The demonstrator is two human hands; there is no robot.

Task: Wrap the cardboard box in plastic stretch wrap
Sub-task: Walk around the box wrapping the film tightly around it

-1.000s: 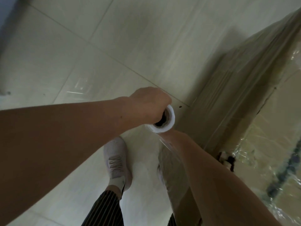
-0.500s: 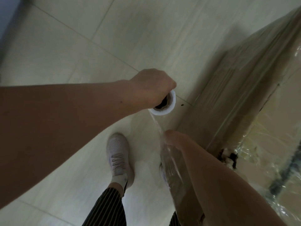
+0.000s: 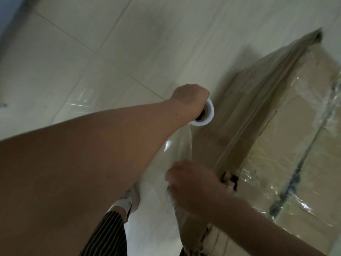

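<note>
while outstretched, left hand point(image 3: 188, 102) around roll point(image 3: 208, 115)

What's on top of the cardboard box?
Wrinkled clear stretch wrap covers the cardboard box on its top and near side; a dark strip shows through it. The left hand grips the roll. Box contents are hidden.

The left hand point(image 3: 190, 100), arm stretched forward, curls around the top of the stretch wrap roll point(image 3: 207, 116), while the right hand point(image 3: 191, 183) sits lower, its fingers too blurred to read.
</note>
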